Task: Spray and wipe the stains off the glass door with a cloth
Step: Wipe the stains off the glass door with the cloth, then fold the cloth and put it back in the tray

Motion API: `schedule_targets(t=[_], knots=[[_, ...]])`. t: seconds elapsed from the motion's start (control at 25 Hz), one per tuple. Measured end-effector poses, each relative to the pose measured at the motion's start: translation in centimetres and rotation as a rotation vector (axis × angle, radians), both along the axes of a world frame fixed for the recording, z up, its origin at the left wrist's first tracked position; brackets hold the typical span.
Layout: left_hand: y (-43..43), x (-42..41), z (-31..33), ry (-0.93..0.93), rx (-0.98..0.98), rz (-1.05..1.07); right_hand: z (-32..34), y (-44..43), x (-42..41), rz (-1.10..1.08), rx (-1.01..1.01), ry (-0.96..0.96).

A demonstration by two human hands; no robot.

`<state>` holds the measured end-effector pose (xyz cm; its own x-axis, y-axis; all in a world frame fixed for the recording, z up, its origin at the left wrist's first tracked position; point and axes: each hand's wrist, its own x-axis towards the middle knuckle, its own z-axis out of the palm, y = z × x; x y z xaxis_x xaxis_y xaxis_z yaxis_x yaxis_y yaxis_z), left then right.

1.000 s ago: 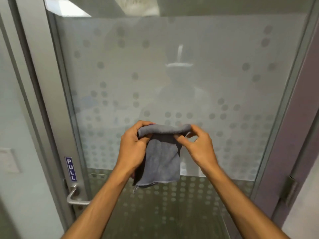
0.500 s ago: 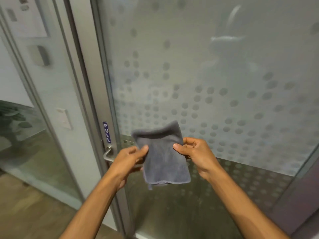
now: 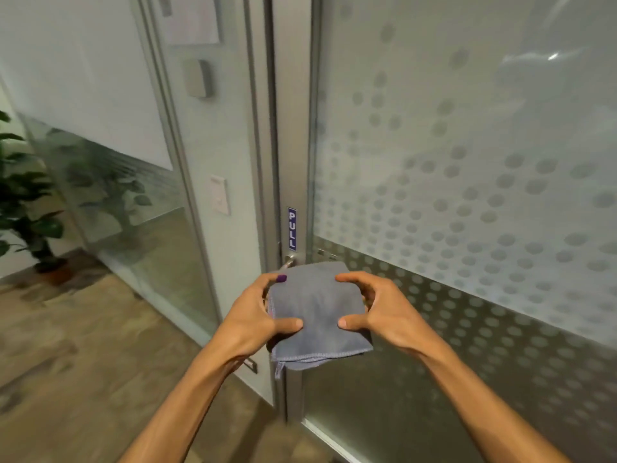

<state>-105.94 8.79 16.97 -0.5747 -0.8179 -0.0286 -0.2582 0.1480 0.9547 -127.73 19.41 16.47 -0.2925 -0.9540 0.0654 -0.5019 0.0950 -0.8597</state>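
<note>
A grey cloth (image 3: 317,315), folded into a thick square, sits between both my hands in front of the door. My left hand (image 3: 257,315) grips its left edge, thumb on top. On the right edge, my right hand (image 3: 377,312) pinches it with thumb and fingers. The frosted glass door (image 3: 467,145) with a dotted pattern fills the right half of the view. Its metal handle (image 3: 291,260) pokes out just above the cloth, under a blue PULL label (image 3: 291,228). No spray bottle is in view.
The grey metal door frame (image 3: 267,128) stands left of the door. Further left are a glass wall panel (image 3: 140,202) with a white switch (image 3: 220,194), a potted plant (image 3: 23,195) at the far left, and wooden flooring (image 3: 83,345).
The cloth hung open from my hands a second ago; now it is folded into a compact square held flat. My view has swung left and down towards the handle and frame.
</note>
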Motion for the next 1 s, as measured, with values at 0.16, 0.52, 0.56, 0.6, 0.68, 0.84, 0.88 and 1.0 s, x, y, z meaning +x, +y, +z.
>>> schedule_targets(t=[0.16, 0.52, 0.56, 0.6, 0.68, 0.84, 0.88, 1.0], knots=[[-2.9, 5.6, -0.2, -0.317, -0.475, 0.100, -0.3, -4.3, 5.1, -0.024, -0.063, 0.397], [-8.6, 20.0, -1.0, -0.350, -0.765, 0.168, -0.5, -13.5, 17.3, 0.349, -0.476, 0.767], [-8.8, 22.1, -1.2, -0.353, -0.790, 0.194, -0.9, -14.6, 19.3, 0.380, -0.556, 0.829], [-8.8, 24.0, -1.3, -0.365, -0.834, 0.212, -1.4, -15.6, 21.0, 0.398, -0.639, 0.887], [-8.9, 27.9, -2.0, -0.431, -0.949, 0.239, -2.3, -17.4, 24.7, 0.427, -0.771, 0.923], [-9.2, 36.3, -4.2, -0.533, -0.955, 0.394, -3.7, -21.5, 33.0, 0.566, -0.848, 0.793], [-9.2, 38.3, -4.7, -0.533, -0.913, 0.450, -4.1, -22.6, 35.3, 0.613, -0.830, 0.742], [-9.5, 44.3, -6.3, -0.427, -0.779, 0.635, -5.5, -26.0, 42.1, 0.750, -0.734, 0.490]])
